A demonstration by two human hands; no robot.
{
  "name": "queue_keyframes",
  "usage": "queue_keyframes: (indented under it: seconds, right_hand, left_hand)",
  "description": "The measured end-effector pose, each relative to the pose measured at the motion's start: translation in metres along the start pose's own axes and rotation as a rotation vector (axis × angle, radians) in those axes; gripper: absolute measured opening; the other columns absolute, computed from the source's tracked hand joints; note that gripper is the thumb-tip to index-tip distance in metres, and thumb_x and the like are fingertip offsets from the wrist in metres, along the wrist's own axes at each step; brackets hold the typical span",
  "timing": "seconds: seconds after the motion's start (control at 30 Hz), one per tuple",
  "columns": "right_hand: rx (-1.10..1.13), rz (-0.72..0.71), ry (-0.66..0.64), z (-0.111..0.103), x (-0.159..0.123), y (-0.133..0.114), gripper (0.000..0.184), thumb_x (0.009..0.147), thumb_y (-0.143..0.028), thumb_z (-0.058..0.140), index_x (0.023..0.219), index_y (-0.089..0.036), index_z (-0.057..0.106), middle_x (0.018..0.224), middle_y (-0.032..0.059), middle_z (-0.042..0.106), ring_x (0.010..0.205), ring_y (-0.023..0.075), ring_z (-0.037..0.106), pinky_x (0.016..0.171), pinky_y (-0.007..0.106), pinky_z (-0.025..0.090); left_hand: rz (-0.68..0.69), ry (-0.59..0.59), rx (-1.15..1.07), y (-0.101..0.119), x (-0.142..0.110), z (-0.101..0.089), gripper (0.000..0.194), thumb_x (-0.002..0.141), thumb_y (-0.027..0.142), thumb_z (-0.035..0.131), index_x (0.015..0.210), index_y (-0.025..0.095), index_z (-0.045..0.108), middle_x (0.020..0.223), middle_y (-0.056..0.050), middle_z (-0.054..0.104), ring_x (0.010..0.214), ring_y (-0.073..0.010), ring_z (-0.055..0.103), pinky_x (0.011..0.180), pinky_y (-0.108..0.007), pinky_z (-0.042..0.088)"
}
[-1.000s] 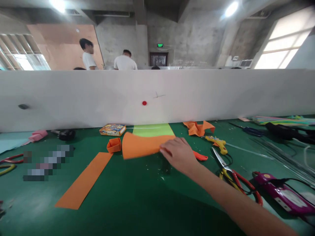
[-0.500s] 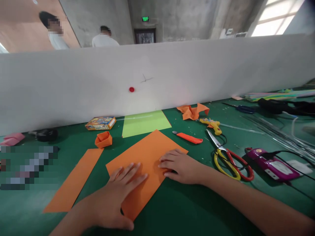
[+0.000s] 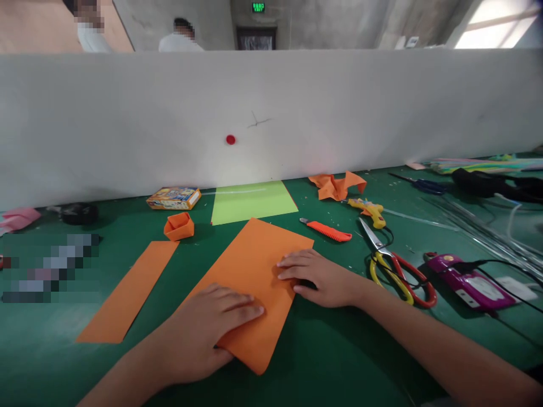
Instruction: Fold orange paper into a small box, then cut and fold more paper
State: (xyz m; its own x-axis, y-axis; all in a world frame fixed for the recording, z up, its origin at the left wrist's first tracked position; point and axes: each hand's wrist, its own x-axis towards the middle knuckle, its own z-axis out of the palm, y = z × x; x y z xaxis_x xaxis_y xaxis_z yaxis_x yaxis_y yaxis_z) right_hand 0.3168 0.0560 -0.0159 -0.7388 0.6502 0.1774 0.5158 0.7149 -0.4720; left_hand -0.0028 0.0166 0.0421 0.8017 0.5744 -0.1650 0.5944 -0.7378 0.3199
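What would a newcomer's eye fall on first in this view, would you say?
Probably the large orange sheet at the center of the green table, with the left hand and right hand on it. Next might come the red-and-yellow-handled scissors to its right, then the bright green sheet behind it, near the white partition.

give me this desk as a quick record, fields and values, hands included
left hand: fingers on orange sheet, thumb at its edge; grip unclear
right hand: fingers spread on the same sheet
behind sheet: green paper
left of sheet: orange strip, folded orange paper, printed box
right of sheet: cutter, scissors, glue gun, purple device
surface: green table
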Motion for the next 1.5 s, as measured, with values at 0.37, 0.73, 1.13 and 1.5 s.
queue_keyframes:
  seconds: [0.37, 0.73, 1.13, 1.5]
  right_hand:
    - [0.05, -0.035, -0.042, -0.002, -0.003, 0.005, 0.045, 0.096, -0.036, 0.063, 0.141, -0.031, 0.061, 0.154, 0.0074, 0.053, 0.146, 0.0263, 0.043, 0.121, 0.05, 0.028]
    - [0.109, 0.003, -0.045, -0.005, -0.001, 0.001, 0.035, 0.104, -0.044, 0.052, 0.13, -0.031, 0.07, 0.148, 0.0046, 0.06, 0.143, 0.0242, 0.047, 0.121, 0.047, 0.029]
    - [0.038, -0.097, 0.023, 0.009, 0.001, -0.01, 0.025, 0.1, -0.039, 0.06, 0.11, -0.023, 0.077, 0.136, 0.007, 0.068, 0.135, 0.0289, 0.049, 0.116, 0.05, 0.033]
    - [0.341, -0.113, 0.089, 0.007, 0.003, 0.005, 0.019, 0.099, -0.035, 0.064, 0.099, -0.022, 0.077, 0.118, 0.0087, 0.076, 0.118, 0.0222, 0.066, 0.104, 0.038, 0.046]
  left_hand:
    - [0.172, 0.135, -0.006, -0.005, 0.005, 0.016, 0.044, 0.095, 0.026, 0.056, 0.137, 0.034, 0.063, 0.147, -0.004, 0.06, 0.126, -0.0271, 0.062, 0.109, -0.044, 0.046]
    - [-0.158, 0.165, -0.286, 0.003, -0.001, 0.01, 0.041, 0.103, 0.05, 0.042, 0.122, 0.025, 0.069, 0.122, -0.006, 0.073, 0.113, -0.0243, 0.066, 0.095, -0.032, 0.052]
    - [-0.455, 0.186, -0.76, -0.014, 0.012, 0.024, 0.058, 0.093, 0.072, 0.044, 0.066, 0.023, 0.027, 0.062, 0.006, 0.022, 0.054, -0.0099, 0.02, 0.05, -0.027, 0.018]
    - [-0.407, 0.049, -0.75, -0.036, -0.013, -0.009, 0.057, 0.079, 0.052, 0.069, 0.129, 0.025, 0.067, 0.128, -0.009, 0.068, 0.11, -0.0293, 0.065, 0.084, -0.03, 0.053]
